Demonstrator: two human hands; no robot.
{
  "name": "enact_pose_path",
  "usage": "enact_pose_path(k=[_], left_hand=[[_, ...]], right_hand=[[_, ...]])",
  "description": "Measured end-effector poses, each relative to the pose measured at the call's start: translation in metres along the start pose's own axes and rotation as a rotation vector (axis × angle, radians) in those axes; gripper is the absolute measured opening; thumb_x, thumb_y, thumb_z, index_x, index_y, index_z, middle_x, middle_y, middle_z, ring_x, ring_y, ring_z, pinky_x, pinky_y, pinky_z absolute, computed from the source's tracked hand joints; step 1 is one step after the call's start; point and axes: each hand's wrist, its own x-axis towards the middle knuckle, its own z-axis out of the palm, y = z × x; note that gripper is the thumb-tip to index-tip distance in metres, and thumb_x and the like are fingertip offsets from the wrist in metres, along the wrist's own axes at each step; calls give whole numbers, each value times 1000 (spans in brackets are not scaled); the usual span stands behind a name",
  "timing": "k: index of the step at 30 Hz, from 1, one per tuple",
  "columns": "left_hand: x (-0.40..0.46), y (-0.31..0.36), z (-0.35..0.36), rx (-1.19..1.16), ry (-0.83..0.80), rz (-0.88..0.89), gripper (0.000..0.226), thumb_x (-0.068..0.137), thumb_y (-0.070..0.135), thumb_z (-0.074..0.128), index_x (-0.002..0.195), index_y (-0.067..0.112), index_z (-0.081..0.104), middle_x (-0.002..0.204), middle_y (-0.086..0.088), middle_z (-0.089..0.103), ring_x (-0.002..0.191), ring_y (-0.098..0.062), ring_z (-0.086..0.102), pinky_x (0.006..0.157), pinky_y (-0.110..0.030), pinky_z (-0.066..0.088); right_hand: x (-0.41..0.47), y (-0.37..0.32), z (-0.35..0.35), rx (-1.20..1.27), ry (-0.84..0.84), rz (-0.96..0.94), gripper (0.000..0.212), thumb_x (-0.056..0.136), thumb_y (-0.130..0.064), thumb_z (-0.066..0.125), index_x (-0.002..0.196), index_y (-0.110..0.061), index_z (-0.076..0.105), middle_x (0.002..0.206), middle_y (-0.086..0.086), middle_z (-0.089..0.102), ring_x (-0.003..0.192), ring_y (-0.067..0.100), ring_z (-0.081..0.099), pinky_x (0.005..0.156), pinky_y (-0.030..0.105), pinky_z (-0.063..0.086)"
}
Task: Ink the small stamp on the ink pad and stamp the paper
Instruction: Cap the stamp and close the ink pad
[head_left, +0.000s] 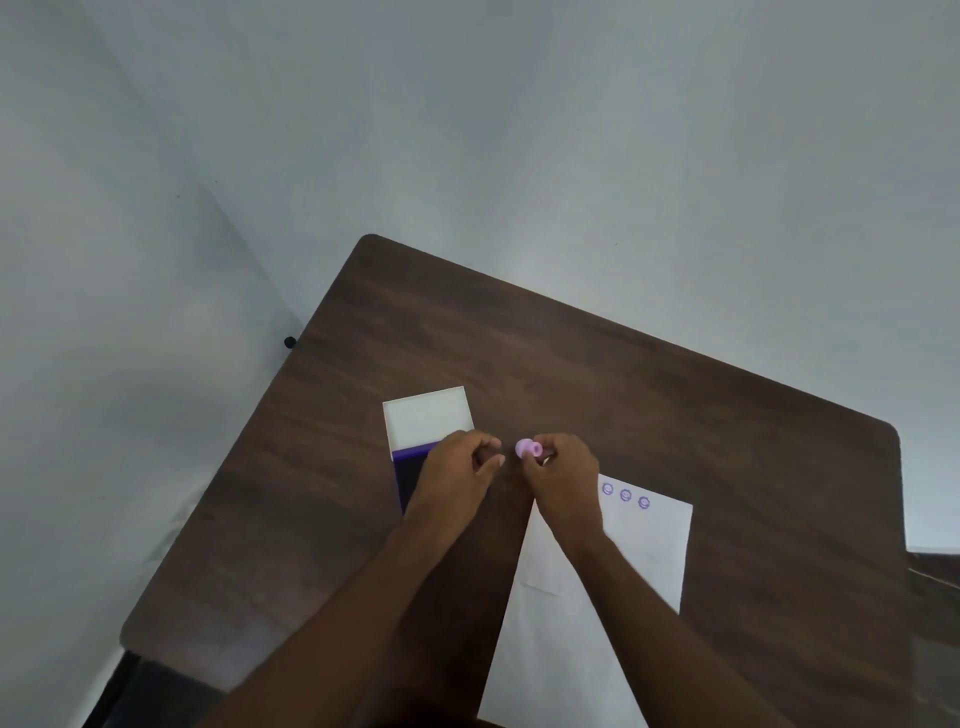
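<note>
My right hand (563, 475) holds a small pink round stamp (525, 448) by its fingertips, just above the table and left of the paper's top edge. The white paper (644, 551) lies on the right, with three purple round prints (625, 495) in a row near its top. An ink pad case lies to the left with its white lid (428, 415) open and the purple pad (408, 467) partly hidden under my left hand (457, 475). That hand hovers over the pad with its fingers curled, and whether it grips anything I cannot tell.
All of this sits on a dark brown wooden table (597, 374) that stands against pale walls. The table's left edge and rounded far corner are near the ink pad. A small black knob (289, 342) shows beside the left edge.
</note>
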Motion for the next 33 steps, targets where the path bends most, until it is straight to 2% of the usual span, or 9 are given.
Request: enact_pose_path(k=[3,5,7,11,15,22,26,31,33], left_hand=[[10,9,8,35,-41,61,29,91,29,62,119,19,62,119,-3,64,112,-23,60,98,-32,46],[18,14,13,160,-127,-67,40,92,31,61,129,18,55,131,-7,57,122,-26,53,107,-35,39],[24,13,18,216,-145,-177,47,93,35,59,134,15,49,139,-9,52,126,-27,50,113,-38,33],[19,6,21,165,-57,-115,38,94,33,58,127,15,57,131,-8,59,118,-25,56,107,-35,37],[16,3,18,96,-12,-69,35,94,30,59,125,15,61,128,-6,62,115,-21,58,104,-33,40],[17,-1,17,47,5,-68,31,92,27,62,121,17,63,124,-3,65,110,-18,61,101,-32,44],[15,-4,11,-2,62,-39,24,91,23,65,114,18,67,113,-1,69,97,-13,62,93,-28,48],[12,-15,-7,-36,166,-17,18,91,24,63,108,21,70,104,7,69,91,-6,60,85,-22,48],[12,-23,-16,-78,201,-24,17,92,24,61,107,23,70,102,9,67,89,-3,59,79,-18,46]], right_hand=[[10,1,1,-47,-53,-54,34,96,-25,50,67,-15,65,63,-6,57,64,10,54,63,21,41],[15,0,1,-78,-82,-83,39,97,-23,46,63,-14,62,59,-5,53,63,13,53,65,27,42],[20,0,2,-117,-105,-85,39,98,-22,44,65,-10,61,61,-1,55,64,15,52,67,26,40],[24,2,5,-186,-167,-65,38,99,-23,42,80,-4,69,79,10,67,77,19,58,76,26,44],[23,6,8,-222,-166,-74,33,99,-23,44,89,-3,68,91,10,68,85,16,54,77,21,37],[26,7,9,-227,-177,-8,26,96,-26,49,91,-4,64,97,10,65,84,13,51,74,21,36],[23,3,5,-194,-138,-36,18,91,-24,56,98,-8,60,103,8,62,88,11,50,75,20,37],[16,-9,5,-134,-107,-74,36,89,-18,60,124,-11,56,126,7,56,112,18,53,91,25,43],[15,-15,7,-74,-87,-105,35,89,-13,60,123,-10,57,124,8,58,110,19,55,88,20,41]])
